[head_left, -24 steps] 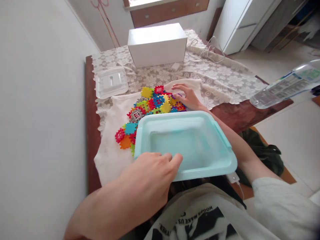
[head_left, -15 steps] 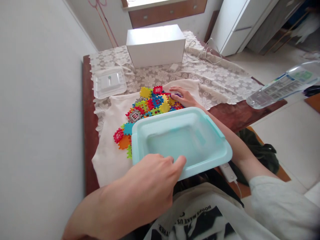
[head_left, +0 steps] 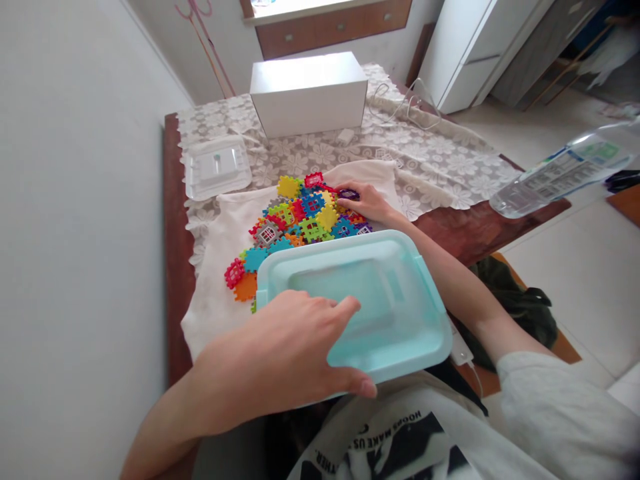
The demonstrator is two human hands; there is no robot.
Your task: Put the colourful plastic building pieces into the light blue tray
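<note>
Since the earlier frame, the tub [head_left: 395, 333] has dropped back from the pile [head_left: 300, 220], baring more of its near right edge; the thumb of the left hand [head_left: 300, 340], hidden before, now sticks out at the tub's near rim. That hand is spread, thumb and forefinger wide apart, over the tub's near left part; whether its hidden fingers touch the tub cannot be told. The right hand [head_left: 367, 200] is half curled at the pile's right end, a purple piece [head_left: 349, 195] between finger and thumb; whether it is pinched cannot be told. Toothed, many-coloured pieces, some with window grids, make up the pile on a white cloth [head_left: 215, 280], just beyond the tub; the tub itself is pale teal and tilted. Beneath the cloth, a lace cover [head_left: 440, 167] lies over the dark red table [head_left: 450, 230]; beyond, a clear tray [head_left: 217, 167] sits at left, a plain white box [head_left: 310, 100] at the back. Upside down, the shirt [head_left: 470, 413] reads "HOOPS MAKE US", then "THER" lower down; at right, a bottle [head_left: 525, 193] bears a green-and-blue label [head_left: 565, 163], its print too small to read.
</note>
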